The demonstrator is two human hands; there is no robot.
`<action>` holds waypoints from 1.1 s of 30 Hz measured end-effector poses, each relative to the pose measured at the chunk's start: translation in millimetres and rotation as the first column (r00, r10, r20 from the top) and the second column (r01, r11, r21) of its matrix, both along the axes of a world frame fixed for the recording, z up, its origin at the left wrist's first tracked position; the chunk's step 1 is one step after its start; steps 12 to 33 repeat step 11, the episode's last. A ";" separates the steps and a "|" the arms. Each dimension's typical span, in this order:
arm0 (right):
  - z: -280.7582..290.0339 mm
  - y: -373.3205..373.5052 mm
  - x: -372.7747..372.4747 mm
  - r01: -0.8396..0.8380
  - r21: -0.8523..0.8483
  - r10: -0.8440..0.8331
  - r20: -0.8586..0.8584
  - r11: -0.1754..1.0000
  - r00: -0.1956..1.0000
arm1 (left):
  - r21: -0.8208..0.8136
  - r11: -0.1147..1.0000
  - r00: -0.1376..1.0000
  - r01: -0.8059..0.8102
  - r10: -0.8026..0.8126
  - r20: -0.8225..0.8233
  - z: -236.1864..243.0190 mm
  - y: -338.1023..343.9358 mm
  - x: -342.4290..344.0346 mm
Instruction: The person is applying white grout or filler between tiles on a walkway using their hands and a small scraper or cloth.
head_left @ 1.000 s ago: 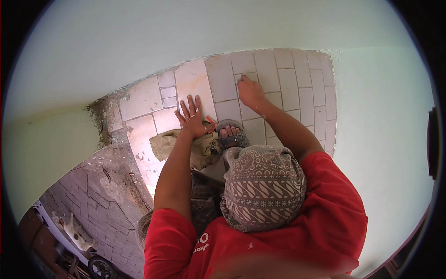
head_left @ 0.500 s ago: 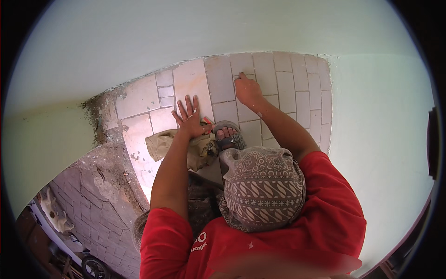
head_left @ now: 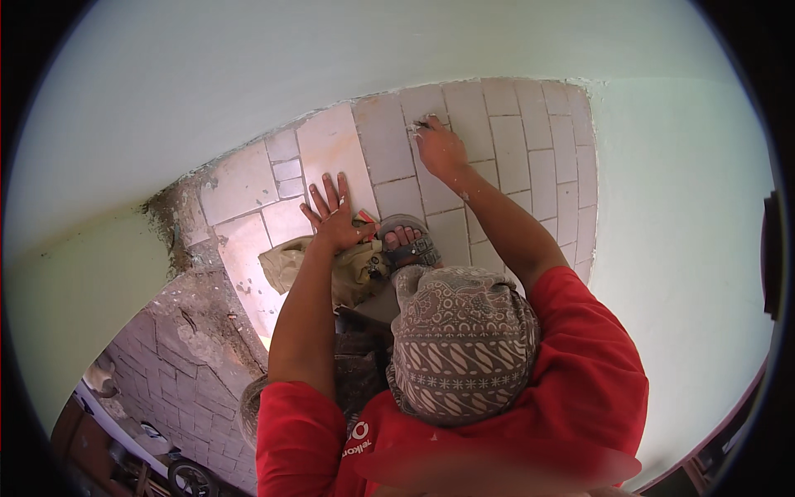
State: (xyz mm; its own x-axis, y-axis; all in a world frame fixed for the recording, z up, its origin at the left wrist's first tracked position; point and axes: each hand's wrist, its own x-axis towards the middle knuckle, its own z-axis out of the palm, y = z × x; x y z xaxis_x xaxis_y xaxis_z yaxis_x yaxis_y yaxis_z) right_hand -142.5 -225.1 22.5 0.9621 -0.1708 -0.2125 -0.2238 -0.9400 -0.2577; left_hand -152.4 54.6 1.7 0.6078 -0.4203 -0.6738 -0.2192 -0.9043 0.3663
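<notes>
My left hand (head_left: 333,219) lies with spread fingers on a pale tile (head_left: 335,145) beside my sandalled foot (head_left: 404,238). Beneath its wrist is a crumpled tan cloth or bag (head_left: 286,258), and a small red-orange thing (head_left: 364,217) shows by the thumb. Farther forward and to the right, my right hand (head_left: 441,151) is closed at a tile joint. A small dark piece (head_left: 422,124) sticks out at its fingertips, with whitish matter on the fingers. The fingers hide most of that piece, so its kind cannot be told.
A pale green wall (head_left: 331,50) bounds the tiles ahead, and another wall (head_left: 679,207) rises at the right. Rough broken concrete (head_left: 203,319) edges the tiles at left, with grey paving (head_left: 170,385) beyond. A black wheel (head_left: 192,478) stands lower left. Brown patterned cloth (head_left: 464,344) covers the lower middle.
My right hand has shifted slightly forward along the joint, and the dark piece at its fingertips now shows more clearly. My left hand stays planted on the tile. The view has tilted a little.
</notes>
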 end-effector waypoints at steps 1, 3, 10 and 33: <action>-2.0 4.8 -12.3 0.005 -0.005 -0.005 0.009 1.000 1.000 | 0.006 1.000 1.000 0.001 -0.001 0.001 -0.8 1.6 -1.2; -6.1 6.3 -13.9 0.008 -0.007 -0.008 0.024 1.000 1.000 | 0.051 0.998 0.998 0.047 -0.045 -0.049 1.3 -0.3 -1.0; 0.6 9.8 21.5 0.022 -0.007 -0.022 -0.058 1.000 0.998 | 0.094 0.994 0.997 0.050 -0.043 -0.070 6.6 -5.1 5.2; -3.6 8.9 11.0 -0.004 -0.009 0.003 -0.055 1.000 0.998 | 0.097 0.994 0.997 0.050 -0.044 -0.061 7.2 -6.7 11.7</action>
